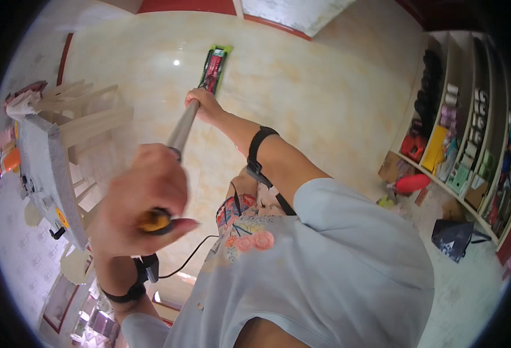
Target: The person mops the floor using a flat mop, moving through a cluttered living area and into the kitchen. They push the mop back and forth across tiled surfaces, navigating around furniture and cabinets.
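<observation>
A flat mop with a grey pole (183,129) slants away from me across the tiled floor (313,116). My left hand (148,191) is wrapped around the top end of the pole, close to the camera and a little blurred, with a yellow and black end cap (154,221) showing below the fingers. Farther down, my right hand (204,105) grips the pole with its arm stretched forward. Beyond it, the mop head (215,65), red and black with a bright green edge, rests on the floor.
A table (44,153) with a pale top stands at the left, a light wooden chair (96,122) beside it. Open shelves (453,69) with shoes and goods line the right side; a red object (412,183) and a dark bag (453,239) lie in front. A black cable (193,253) hangs near my left arm.
</observation>
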A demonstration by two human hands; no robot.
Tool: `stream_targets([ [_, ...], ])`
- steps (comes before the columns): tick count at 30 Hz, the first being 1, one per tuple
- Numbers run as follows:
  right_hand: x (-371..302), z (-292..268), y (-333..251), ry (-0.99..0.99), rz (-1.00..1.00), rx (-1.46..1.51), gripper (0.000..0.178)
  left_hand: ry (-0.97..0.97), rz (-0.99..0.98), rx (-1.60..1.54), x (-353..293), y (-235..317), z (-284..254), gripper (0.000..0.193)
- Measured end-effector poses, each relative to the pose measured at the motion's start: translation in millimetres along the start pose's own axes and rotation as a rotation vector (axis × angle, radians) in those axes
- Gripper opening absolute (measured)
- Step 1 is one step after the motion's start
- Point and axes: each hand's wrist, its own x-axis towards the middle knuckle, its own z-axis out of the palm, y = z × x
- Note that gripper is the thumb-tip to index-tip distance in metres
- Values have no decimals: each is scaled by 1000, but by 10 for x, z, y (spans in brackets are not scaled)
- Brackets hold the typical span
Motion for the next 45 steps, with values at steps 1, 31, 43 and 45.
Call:
stream_targets([
  [1, 115, 83, 55, -91, 100, 49, 15, -35, -41, 66, -61, -38, 5, 33],
  [31, -618, -2232, 323, -493, 1521, -126, 25, 1076, -1437, -929, 1858, 1292, 3662, 79],
  [43, -1733, -4422, 615, -553, 1429, -418, 24, 1458, -1224, -1160, 3418, 1637, 5951, 66],
  [45, -2025, -4819, 650, -486, 1488, -437, 24, 1391, -1322, -1441, 3650, 1726, 6343, 67],
])
